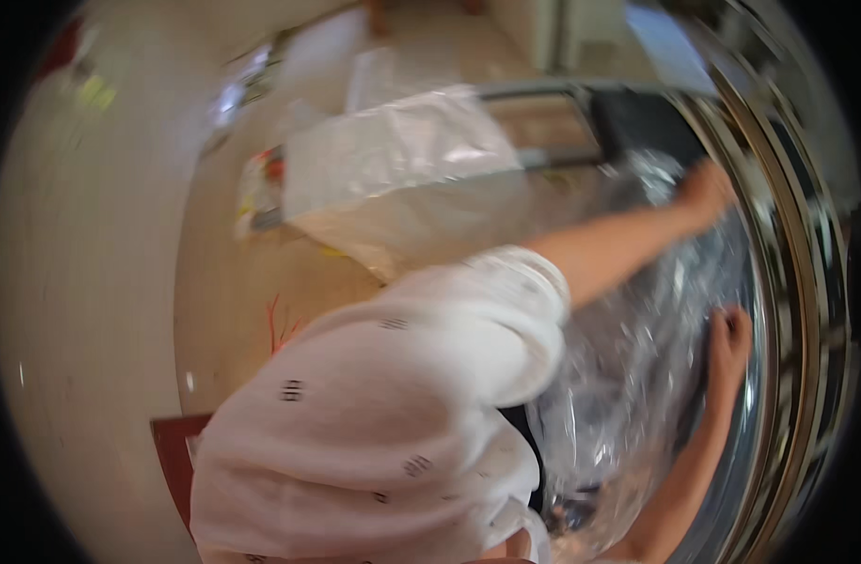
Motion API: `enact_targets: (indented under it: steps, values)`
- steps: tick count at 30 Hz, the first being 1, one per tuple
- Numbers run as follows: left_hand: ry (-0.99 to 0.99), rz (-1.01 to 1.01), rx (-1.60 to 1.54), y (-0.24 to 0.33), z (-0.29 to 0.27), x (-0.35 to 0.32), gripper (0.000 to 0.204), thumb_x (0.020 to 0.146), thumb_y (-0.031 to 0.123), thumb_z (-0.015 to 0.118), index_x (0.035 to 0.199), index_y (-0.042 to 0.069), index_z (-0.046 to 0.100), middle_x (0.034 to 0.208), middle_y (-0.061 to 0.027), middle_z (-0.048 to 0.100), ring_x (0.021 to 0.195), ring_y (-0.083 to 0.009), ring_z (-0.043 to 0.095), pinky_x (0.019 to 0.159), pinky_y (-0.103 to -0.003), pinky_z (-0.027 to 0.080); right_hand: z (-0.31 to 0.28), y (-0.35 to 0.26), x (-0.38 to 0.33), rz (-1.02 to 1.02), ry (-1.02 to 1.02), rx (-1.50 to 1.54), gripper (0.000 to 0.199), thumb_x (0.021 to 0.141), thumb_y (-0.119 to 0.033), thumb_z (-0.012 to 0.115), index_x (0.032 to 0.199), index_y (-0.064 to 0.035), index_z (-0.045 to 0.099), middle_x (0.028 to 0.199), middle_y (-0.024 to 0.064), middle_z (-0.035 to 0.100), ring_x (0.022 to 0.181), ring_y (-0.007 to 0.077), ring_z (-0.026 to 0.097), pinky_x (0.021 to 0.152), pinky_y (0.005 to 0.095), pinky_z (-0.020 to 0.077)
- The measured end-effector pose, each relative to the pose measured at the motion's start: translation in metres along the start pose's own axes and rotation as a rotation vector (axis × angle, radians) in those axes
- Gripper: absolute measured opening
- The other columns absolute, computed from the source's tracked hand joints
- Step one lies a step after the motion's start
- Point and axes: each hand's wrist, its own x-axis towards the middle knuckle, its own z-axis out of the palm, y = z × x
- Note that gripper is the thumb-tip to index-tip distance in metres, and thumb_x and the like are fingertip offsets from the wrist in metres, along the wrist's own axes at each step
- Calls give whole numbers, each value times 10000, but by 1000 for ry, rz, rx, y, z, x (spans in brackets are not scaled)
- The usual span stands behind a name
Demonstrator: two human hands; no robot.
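Note:
A crumpled clear plastic sheet (pixel 628 367) lies shiny and wrinkled over a dark surface on the right. My left arm, in a white short sleeve, reaches across it toward the far right. At its end my left hand (pixel 707 195) is at the sheet's far part, its fingers smeared by motion. Nearer, my right hand (pixel 729 343) is closed at the sheet's right edge, with the fingers curled and the plastic seemingly pinched in them. Small things show through the plastic near the lower edge, too blurred to name.
Another clear plastic sheet or bag (pixel 402 146) is spread out farther left, beside a small colourful packet (pixel 261 193). Orange-red strands (pixel 278 324) lie on the tan floor (pixel 228 301). Metal rails (pixel 802 282) run along the right. A dark red corner (pixel 174 470) shows at lower left.

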Motion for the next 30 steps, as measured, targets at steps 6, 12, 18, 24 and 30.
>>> enact_targets:
  steps: [6,12,18,24,30]
  values:
    - [98,14,-175,16,-43,5,132,645,71,686,660,-12,585,813,-160,538,794,-335,551,697,-385,441,-48,-39,3,718,155,753,540,872,-365,553,1303,-60,444,1314,59,457,1090,149,492,847,257,409]
    - [167,75,-146,5,-43,19,165,631,71,706,640,-9,562,808,-167,521,805,-342,531,698,-397,429,-29,-93,-112,283,-85,455,551,885,-363,508,1315,-35,400,1260,69,425,1115,165,418,863,272,372]
    - [-11,-121,-253,-2,-3,18,93,755,159,607,738,72,634,713,-119,631,693,-223,612,638,-346,499,-61,-51,-203,396,228,575,492,879,-302,518,1277,-29,422,1087,29,444,929,130,422,733,243,368]
    - [-212,170,182,2,-63,34,288,794,332,601,913,77,664,882,-104,647,833,-228,597,752,-336,452,-229,-34,-399,516,1079,272,434,874,-242,529,1239,-23,444,913,-10,463,743,94,426,603,214,364]
    - [-257,127,205,-46,-61,57,319,792,332,668,958,60,684,906,-57,671,831,-136,600,762,-252,448,-216,-14,-405,341,1583,130,378,869,-181,540,1201,-17,467,740,-49,481,557,58,430,472,185,360]
